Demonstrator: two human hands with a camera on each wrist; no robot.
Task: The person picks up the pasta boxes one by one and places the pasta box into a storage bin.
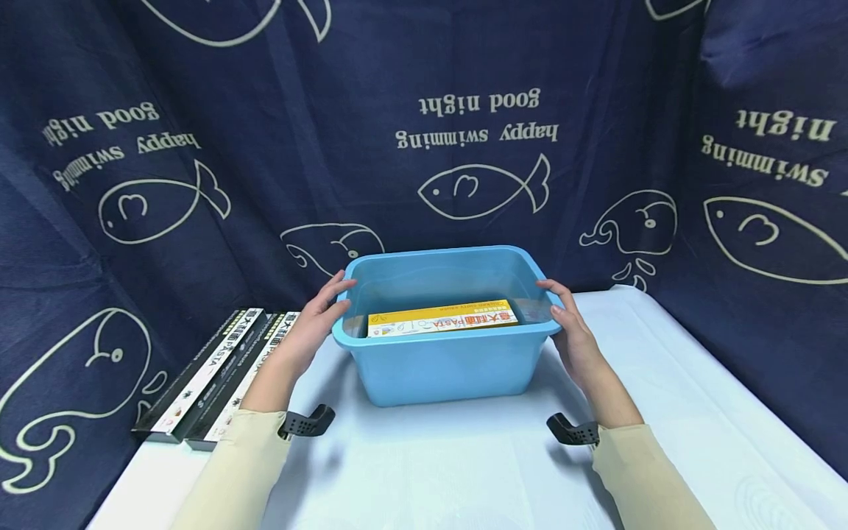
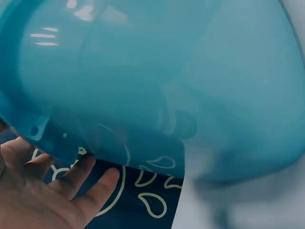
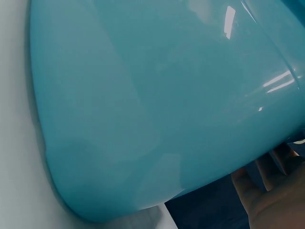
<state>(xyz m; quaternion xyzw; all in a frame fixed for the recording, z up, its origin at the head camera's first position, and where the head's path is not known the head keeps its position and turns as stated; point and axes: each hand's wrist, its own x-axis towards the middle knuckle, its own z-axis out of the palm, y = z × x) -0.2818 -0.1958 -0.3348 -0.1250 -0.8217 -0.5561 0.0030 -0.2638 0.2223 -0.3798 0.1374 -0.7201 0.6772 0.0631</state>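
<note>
A light blue plastic tub [image 1: 450,372] stands on the white-covered table, and a yellow-and-white pasta box [image 1: 442,319] lies inside it. My left hand [image 1: 310,331] holds the tub's left rim, with fingertips over the edge. On the opposite side, my right hand [image 1: 575,335] holds the right rim in much the same way. In the left wrist view, other fingers [image 2: 102,191] of the left hand extend below the rim, beside the tub's outer wall. The right wrist view shows right-hand fingers [image 3: 248,188] against the tub's outer side. The tub's floor is mostly hidden.
Two black-and-white pasta boxes, one outer [image 1: 199,375] and one inner [image 1: 246,383], lie side by side at the left of the table [image 1: 424,471]. A dark blue curtain [image 1: 371,177] with fish and whale drawings hangs behind and along both sides.
</note>
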